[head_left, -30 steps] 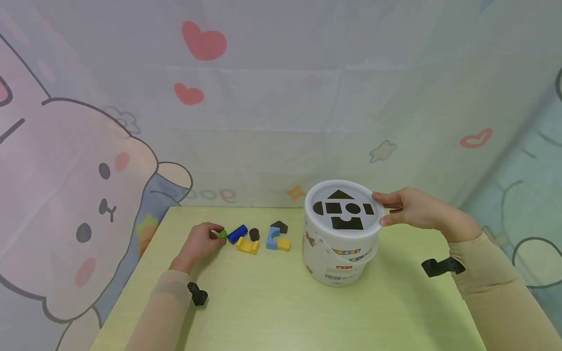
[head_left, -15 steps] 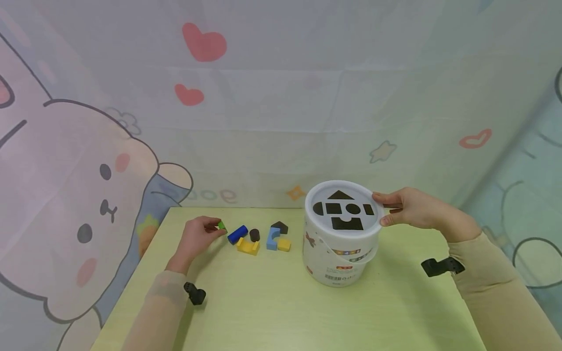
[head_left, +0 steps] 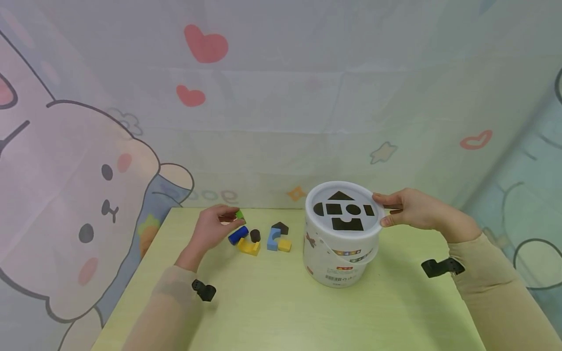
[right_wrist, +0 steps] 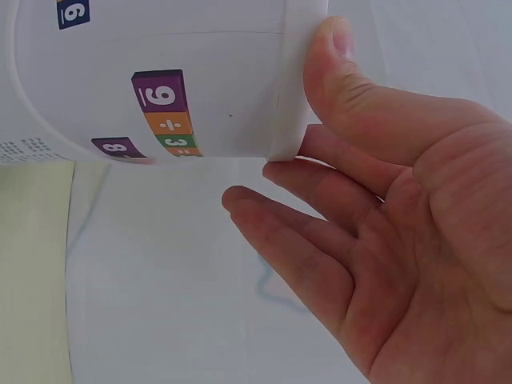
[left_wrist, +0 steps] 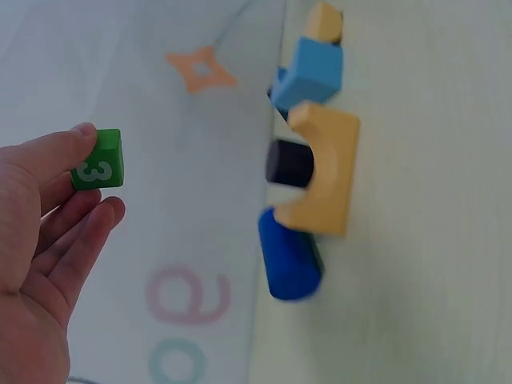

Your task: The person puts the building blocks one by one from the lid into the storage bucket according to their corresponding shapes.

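Observation:
My left hand (head_left: 211, 226) pinches a small green cube block (head_left: 240, 216) between thumb and fingers, held above the table. A white 3 shows on the cube's face in the left wrist view. Below it lie a blue cylinder block (head_left: 238, 235), a dark round block (head_left: 255, 235) and a yellow block with a curved notch (head_left: 249, 246). On the right stands a white bucket (head_left: 320, 263), its lid (head_left: 325, 222) cut with dark shaped holes. My right hand (head_left: 414, 209) holds the bucket at the lid's rim, thumb and fingertips on the edge.
Left of the bucket sit a light blue arch block (head_left: 273, 239), a small yellow block (head_left: 284, 245) and a dark pointed block (head_left: 281, 227). The bucket's handle (head_left: 366, 257) hangs down in front. A printed cloth (head_left: 272, 122) rises behind the table's back edge.
My left hand has lifted the green cube off the table and carried it up and to the right, over the blue cylinder. The right hand and bucket stay put.

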Demonstrator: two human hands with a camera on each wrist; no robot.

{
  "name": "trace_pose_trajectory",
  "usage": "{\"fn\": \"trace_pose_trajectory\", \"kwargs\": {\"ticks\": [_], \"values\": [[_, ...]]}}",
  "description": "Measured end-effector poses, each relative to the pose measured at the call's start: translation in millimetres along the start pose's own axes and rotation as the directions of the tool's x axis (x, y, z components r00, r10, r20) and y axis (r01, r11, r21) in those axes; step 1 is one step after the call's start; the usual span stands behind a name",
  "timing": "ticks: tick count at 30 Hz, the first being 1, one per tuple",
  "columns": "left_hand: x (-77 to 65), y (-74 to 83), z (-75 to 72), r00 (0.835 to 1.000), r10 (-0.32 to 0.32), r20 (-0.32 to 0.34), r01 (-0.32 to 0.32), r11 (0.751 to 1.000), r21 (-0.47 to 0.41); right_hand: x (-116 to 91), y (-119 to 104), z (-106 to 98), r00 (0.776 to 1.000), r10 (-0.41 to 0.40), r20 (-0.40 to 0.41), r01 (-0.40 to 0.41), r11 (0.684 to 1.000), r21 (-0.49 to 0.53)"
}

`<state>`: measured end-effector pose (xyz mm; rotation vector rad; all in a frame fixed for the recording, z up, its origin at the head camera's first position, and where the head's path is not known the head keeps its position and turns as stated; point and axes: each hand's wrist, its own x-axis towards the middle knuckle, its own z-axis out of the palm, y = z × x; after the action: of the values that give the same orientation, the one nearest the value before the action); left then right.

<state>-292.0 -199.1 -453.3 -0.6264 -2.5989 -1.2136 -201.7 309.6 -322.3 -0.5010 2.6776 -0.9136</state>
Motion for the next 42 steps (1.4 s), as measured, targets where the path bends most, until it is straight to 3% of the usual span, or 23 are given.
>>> {"fn": "trace_pose_trajectory", "kwargs": {"ticks": [9,16,31,36,42], "values": [[9.4,51.0,10.2,0.994,0.110,0.021,-0.106,0.986,-0.130,0.1,0.7,-0.2,1.000,-0.009,-0.001,0.009,1.000,-0.001],[13.6,91.1,18.7,0.986,0.167,-0.001,-0.160,0.946,-0.283,1.1,-0.3,0.0,1.000,-0.013,-0.001,0.013,1.000,-0.003],[25.1,164.6,56.0,0.957,0.288,-0.020,-0.268,0.857,-0.440,4.7,-3.4,-2.9,1.000,-0.015,0.006,0.015,1.000,0.013],[29.9,184.8,67.9,0.949,0.316,0.004,-0.281,0.848,-0.450,6.8,-6.0,-4.1,1.000,-0.010,0.019,0.010,0.999,0.031],[34.6,202.1,83.6,0.949,0.311,0.052,-0.258,0.861,-0.438,7.7,-4.2,-4.0,1.000,0.014,0.015,-0.015,1.000,0.028]]}}
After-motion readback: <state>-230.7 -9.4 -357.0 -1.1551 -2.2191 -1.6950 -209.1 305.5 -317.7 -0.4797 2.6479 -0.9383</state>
